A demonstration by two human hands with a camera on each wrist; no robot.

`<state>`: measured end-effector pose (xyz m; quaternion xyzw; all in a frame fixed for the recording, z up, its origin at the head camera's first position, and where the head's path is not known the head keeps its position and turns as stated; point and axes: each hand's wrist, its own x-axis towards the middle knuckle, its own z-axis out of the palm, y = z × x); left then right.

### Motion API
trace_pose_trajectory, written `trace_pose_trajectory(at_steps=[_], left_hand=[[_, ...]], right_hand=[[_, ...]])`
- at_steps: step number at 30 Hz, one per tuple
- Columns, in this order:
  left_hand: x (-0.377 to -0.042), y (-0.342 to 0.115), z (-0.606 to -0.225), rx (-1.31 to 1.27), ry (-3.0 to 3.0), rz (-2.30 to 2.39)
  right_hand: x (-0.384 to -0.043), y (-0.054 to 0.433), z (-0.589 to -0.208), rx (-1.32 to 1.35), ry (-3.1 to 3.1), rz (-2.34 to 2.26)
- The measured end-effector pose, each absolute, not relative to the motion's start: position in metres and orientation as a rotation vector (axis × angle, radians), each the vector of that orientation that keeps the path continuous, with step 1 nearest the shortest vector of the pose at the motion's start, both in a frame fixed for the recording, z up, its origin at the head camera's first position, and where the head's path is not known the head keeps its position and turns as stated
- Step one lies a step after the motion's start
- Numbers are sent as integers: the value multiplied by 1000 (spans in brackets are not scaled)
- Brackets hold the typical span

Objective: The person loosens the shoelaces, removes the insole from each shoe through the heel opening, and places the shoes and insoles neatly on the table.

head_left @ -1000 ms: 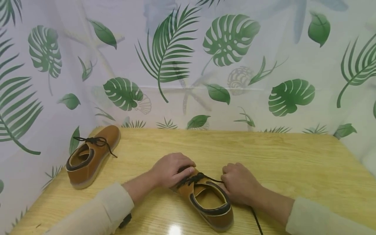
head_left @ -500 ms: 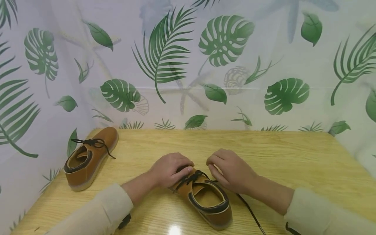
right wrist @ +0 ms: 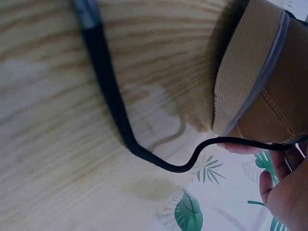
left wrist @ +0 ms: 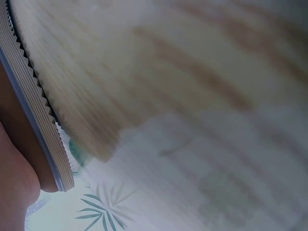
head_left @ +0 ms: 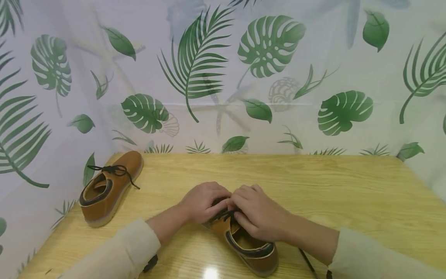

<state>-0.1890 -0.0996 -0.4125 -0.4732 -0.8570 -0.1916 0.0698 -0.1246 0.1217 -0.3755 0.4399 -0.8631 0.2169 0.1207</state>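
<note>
A brown low-cut shoe [head_left: 252, 261] with a dark collar and black laces stands on the table, its heel toward me. My left hand [head_left: 204, 203] grips its toe end, thumb lying by the laces; in the left wrist view that hand [left wrist: 17, 180] shows beside the ribbed sole. Over the lace area and part of the opening, my right hand [head_left: 258, 213] has curled fingers meeting the left fingertips. In the right wrist view a black shoelace [right wrist: 178, 167] runs along the shoe's side into the right fingers [right wrist: 281, 163], its tipped end lying away from the shoe.
A matching brown shoe [head_left: 111, 190] with a tied bow stands at the table's left edge. Leaf-printed white cloth [head_left: 209, 77] rises behind and beside the wooden table [head_left: 341, 201]. A small black object [head_left: 150, 264] shows at the left sleeve.
My right hand released its sideways pull on the lace, rose above the shoe's right side, then came left onto the laces beside the left hand. The left hand kept its place.
</note>
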Motion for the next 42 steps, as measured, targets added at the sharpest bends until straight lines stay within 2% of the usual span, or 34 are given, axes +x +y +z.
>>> trace_pose_trajectory(at_steps=[5, 18, 33, 42], left_hand=[[-189, -100, -412, -1425, -2571, -592], [-190, -99, -413, -1448, -2560, -602], [-191, -100, -412, -1444, -2543, -570], [-190, -99, -413, -1431, -2547, -565]], right_hand=[[-124, 121, -374, 1279, -2522, 750], [-126, 126, -380, 1493, -2222, 894], [-128, 120, -379, 1390, -2262, 643], [-123, 115, -375, 1330, -2516, 550]])
